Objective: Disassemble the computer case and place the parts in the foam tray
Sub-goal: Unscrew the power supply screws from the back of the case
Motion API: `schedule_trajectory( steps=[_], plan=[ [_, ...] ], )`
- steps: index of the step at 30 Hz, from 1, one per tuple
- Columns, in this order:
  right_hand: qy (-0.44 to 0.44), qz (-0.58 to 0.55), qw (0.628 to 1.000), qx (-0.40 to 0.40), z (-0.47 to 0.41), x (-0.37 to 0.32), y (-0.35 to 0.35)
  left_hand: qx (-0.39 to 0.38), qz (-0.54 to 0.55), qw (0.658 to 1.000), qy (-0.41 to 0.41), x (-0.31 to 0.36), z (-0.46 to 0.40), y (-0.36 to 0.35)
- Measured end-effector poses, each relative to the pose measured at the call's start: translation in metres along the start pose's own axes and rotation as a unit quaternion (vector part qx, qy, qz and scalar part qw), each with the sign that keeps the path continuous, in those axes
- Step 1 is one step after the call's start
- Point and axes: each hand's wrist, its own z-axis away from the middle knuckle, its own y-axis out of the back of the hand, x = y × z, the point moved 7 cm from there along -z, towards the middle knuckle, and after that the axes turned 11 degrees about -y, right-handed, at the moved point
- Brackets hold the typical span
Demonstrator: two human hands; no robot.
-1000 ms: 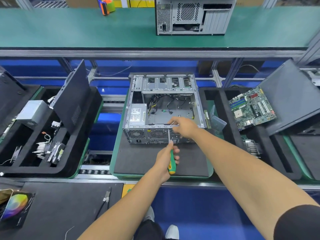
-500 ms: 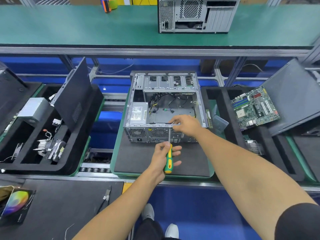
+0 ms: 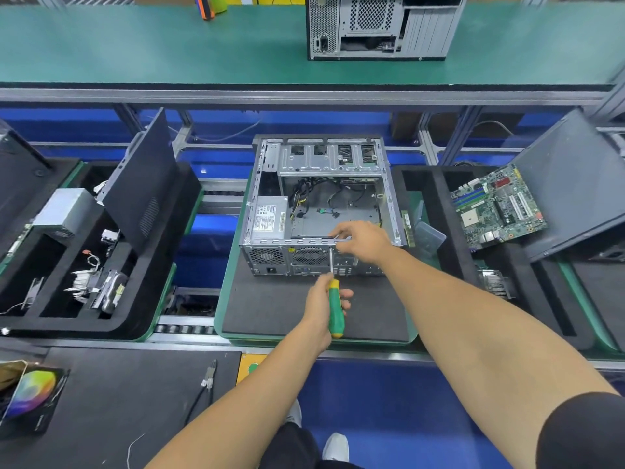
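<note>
Fingers of my left hand [image 3: 323, 304] curl round the green and yellow screwdriver [image 3: 335, 308], its shaft pointing up at the rear panel of the computer case [image 3: 319, 211], which lies open on the dark mat [image 3: 270, 309] in the middle. On the far left I see a foam tray [image 3: 142, 299] holding a power supply [image 3: 66, 211] and small parts. My right hand [image 3: 367, 242] grips the case's near top rail with curled fingers, and further right a second foam tray [image 3: 446, 238] carries the motherboard [image 3: 497, 206].
</note>
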Motion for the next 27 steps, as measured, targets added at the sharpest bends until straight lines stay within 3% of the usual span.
schedule_trajectory(
  steps=[4, 7, 15, 20, 27],
  plan=[
    [0.002, -0.003, 1.0, -0.003, 0.001, -0.001, 0.0, -0.033, 0.017, 0.999, 0.011, 0.0, 0.001, 0.0],
    [0.005, -0.005, 1.0, -0.005, 0.0, 0.0, -0.001, -0.035, -0.002, 0.998, -0.043, 0.001, 0.002, -0.001],
    [0.008, -0.022, 1.0, 0.001, -0.001, 0.0, 0.0, 0.048, -0.046, 0.991, -0.118, 0.008, -0.003, 0.015],
    [0.008, -0.021, 1.0, -0.002, -0.001, 0.001, -0.001, 0.031, -0.07, 0.995, -0.058, 0.007, -0.005, 0.004],
    [0.004, -0.032, 0.999, -0.003, 0.0, 0.001, 0.0, -0.042, 0.038, 0.998, 0.007, 0.014, -0.001, -0.016]
  ],
)
